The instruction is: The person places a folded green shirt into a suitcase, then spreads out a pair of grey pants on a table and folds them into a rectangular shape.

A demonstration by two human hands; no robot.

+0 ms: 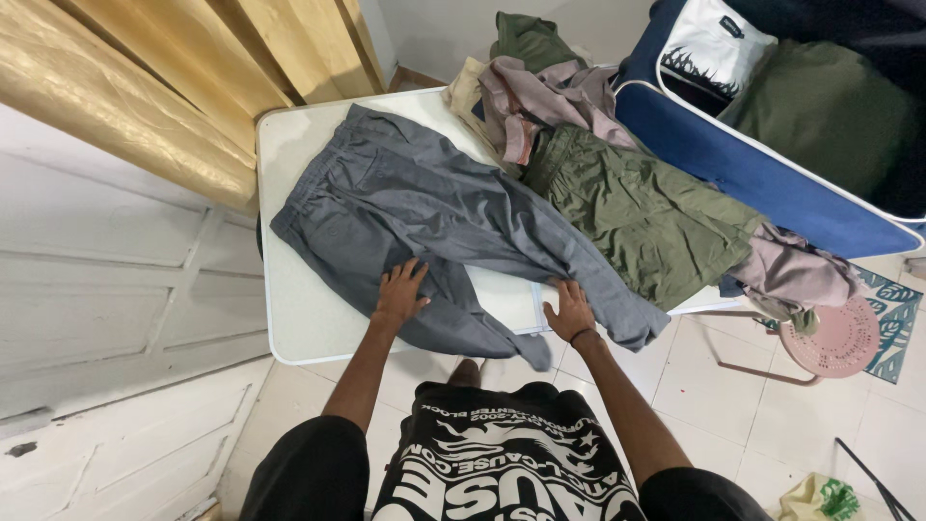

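Grey trousers [405, 207] lie spread across a white table [289, 318], waistband to the far left, legs running toward the near right. My left hand [400, 291] rests flat, fingers apart, on the nearer trouser leg. Flat on the other leg near the table's front edge lies my right hand [569, 311], a dark band on its wrist. Neither hand grips the cloth.
Olive green shorts [641, 217] and a heap of mauve and beige clothes [545, 96] cover the table's right part. A blue open suitcase [772, 178] with clothes stands at the right. A pink stool [841, 338] and tiled floor lie below. Gold curtains [145, 87] hang at the left.
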